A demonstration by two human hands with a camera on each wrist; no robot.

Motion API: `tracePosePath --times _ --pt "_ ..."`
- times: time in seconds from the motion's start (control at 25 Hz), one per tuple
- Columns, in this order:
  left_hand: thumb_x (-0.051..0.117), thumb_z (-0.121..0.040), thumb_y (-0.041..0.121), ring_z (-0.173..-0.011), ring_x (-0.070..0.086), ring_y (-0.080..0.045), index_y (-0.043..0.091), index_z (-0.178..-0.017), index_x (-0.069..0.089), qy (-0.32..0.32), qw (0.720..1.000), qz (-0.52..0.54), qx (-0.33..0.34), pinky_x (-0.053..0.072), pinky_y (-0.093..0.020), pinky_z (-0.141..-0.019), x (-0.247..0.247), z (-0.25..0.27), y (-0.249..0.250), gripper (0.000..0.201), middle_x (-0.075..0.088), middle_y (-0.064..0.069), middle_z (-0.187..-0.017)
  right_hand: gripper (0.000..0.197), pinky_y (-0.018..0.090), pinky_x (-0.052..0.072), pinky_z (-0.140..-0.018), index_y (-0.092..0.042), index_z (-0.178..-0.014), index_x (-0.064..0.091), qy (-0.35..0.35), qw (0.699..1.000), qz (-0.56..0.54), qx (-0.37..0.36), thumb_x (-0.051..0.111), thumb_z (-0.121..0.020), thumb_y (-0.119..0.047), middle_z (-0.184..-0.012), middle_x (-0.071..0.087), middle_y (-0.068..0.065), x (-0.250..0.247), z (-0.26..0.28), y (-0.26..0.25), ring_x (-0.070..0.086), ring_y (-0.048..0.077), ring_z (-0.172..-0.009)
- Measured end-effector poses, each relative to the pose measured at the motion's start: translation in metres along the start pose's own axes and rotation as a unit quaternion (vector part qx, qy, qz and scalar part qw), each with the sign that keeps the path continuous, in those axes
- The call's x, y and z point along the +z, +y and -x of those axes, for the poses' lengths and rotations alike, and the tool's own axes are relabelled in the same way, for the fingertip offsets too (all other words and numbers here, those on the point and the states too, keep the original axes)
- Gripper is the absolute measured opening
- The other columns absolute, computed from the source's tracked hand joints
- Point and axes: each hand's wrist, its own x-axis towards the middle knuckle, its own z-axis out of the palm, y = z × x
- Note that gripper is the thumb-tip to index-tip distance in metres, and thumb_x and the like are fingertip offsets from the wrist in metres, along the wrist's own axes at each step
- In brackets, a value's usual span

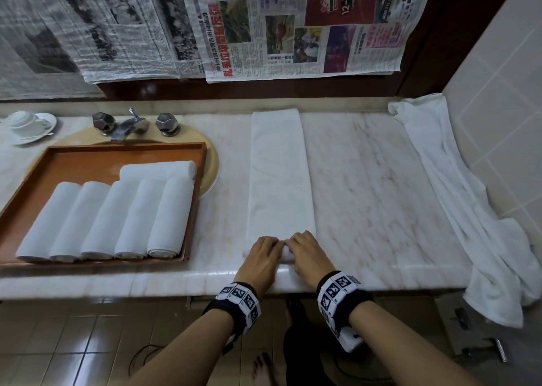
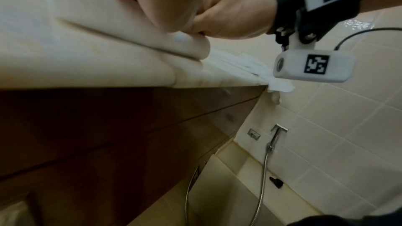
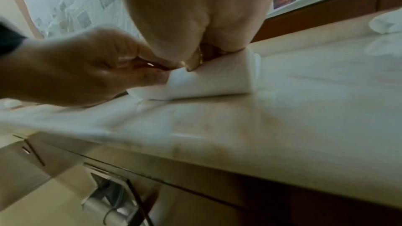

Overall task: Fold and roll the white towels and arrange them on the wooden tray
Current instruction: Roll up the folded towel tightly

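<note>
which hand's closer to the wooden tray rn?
Left. The left hand holds the towel's rolled end on the side toward the wooden tray; the right hand sits beyond it.

Marble counter (image 1: 366,180) w/ chrome tap (image 1: 129,126) btwn two faceted knobs at back left. White cup and saucer (image 1: 28,124) set far left. Newspaper sheets (image 1: 205,25) hung on wall above.
</note>
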Motion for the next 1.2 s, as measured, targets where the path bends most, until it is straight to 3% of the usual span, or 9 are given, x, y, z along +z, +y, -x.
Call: tracePosePath --times 0.08,0.2,0.28,0.44,0.6,0.76,0.88,1.04,1.2 --pt "0.052 -0.072 0.004 -0.096 0.047 -0.023 0.003 -0.107 0.061 -0.007 1.000 0.000 -0.006 0.040 -0.031 -0.088 0.001 -0.005 -0.006 0.037 0.060 -0.012 -0.100 0.041 0.038 0.033 -0.099 -0.003 -0.107 0.065 0.050 0.998 0.039 0.003 0.069 -0.067 0.002 -0.098 0.063 0.010 0.007 0.007 -0.005 0.057 0.029 -0.094" --pt "0.036 -0.075 0.009 -0.084 0.059 -0.028 0.004 -0.097 0.067 -0.045 0.998 -0.023 -0.022 0.049 -0.033 -0.078 -0.009 -0.027 -0.009 0.038 0.062 -0.011 -0.091 0.051 0.043 0.043 -0.101 0.002 -0.115 0.063 0.091 0.994 0.062 -0.011 0.066 -0.064 -0.002 -0.106 0.062 0.013 0.014 0.015 -0.011 0.050 0.027 -0.100" --pt "0.039 -0.080 0.001 -0.100 0.054 -0.032 0.003 -0.111 0.062 -0.089 0.994 -0.056 -0.034 0.044 -0.034 -0.089 -0.015 -0.039 -0.006 0.039 0.059 -0.013 -0.105 0.046 0.041 0.041 -0.101 0.000 -0.115 0.063 0.100 0.993 0.066 -0.020 0.063 -0.069 -0.004 -0.106 0.062 0.011 0.017 0.012 -0.006 0.050 0.026 -0.099" --pt "0.055 -0.074 -0.006 -0.106 0.047 -0.028 0.003 -0.119 0.058 -0.013 0.998 -0.024 -0.061 0.042 -0.035 -0.096 -0.008 -0.025 -0.003 0.046 0.056 -0.013 -0.113 0.039 0.029 0.035 -0.093 -0.007 -0.111 0.062 0.043 0.999 -0.001 0.008 0.040 -0.079 -0.004 -0.103 0.061 0.007 0.003 -0.002 0.001 0.050 0.022 -0.095" --pt "0.071 -0.064 -0.002 -0.103 0.044 -0.023 0.005 -0.118 0.056 0.026 1.000 0.004 -0.006 0.038 -0.029 -0.095 0.009 0.000 -0.006 0.057 0.058 -0.012 -0.110 0.045 0.034 0.040 -0.097 -0.008 -0.116 0.059 0.000 1.000 -0.005 0.019 0.056 -0.073 0.004 -0.111 0.057 0.007 -0.001 0.001 -0.002 0.050 0.026 -0.103" --pt "0.059 -0.071 -0.002 -0.091 0.055 -0.028 0.006 -0.107 0.063 -0.027 0.999 -0.012 -0.045 0.044 -0.033 -0.084 -0.003 -0.028 -0.011 0.037 0.059 -0.011 -0.099 0.063 0.043 0.044 -0.101 0.003 -0.122 0.057 0.092 0.993 0.074 0.006 0.073 -0.061 -0.001 -0.119 0.057 0.019 0.025 0.017 -0.013 0.051 0.033 -0.107" --pt "0.049 -0.081 -0.005 -0.107 0.049 -0.030 0.005 -0.121 0.059 -0.087 0.993 -0.036 -0.065 0.038 -0.033 -0.092 -0.011 -0.044 -0.012 0.042 0.055 -0.012 -0.114 0.071 0.048 0.042 -0.106 0.005 -0.131 0.049 0.068 0.993 0.100 -0.004 0.075 -0.066 -0.007 -0.125 0.055 0.021 0.027 0.021 -0.011 0.054 0.037 -0.115" --pt "0.053 -0.077 -0.009 -0.106 0.051 -0.029 0.003 -0.117 0.061 -0.012 0.997 -0.031 -0.068 0.043 -0.034 -0.093 -0.011 -0.037 -0.003 0.043 0.057 -0.013 -0.115 0.043 0.038 0.038 -0.106 0.001 -0.119 0.061 0.115 0.991 0.060 -0.024 0.054 -0.077 -0.001 -0.112 0.063 0.013 0.016 0.001 0.001 0.062 0.030 -0.102" --pt "0.050 -0.070 -0.011 -0.108 0.044 -0.026 -0.001 -0.121 0.055 0.063 0.997 -0.012 -0.047 0.047 -0.033 -0.094 -0.001 -0.010 -0.001 0.052 0.053 -0.017 -0.119 0.055 0.034 0.034 -0.106 -0.001 -0.124 0.056 0.037 0.999 -0.034 -0.006 0.049 -0.070 0.009 -0.118 0.058 0.013 0.006 -0.002 0.011 0.052 0.031 -0.111"
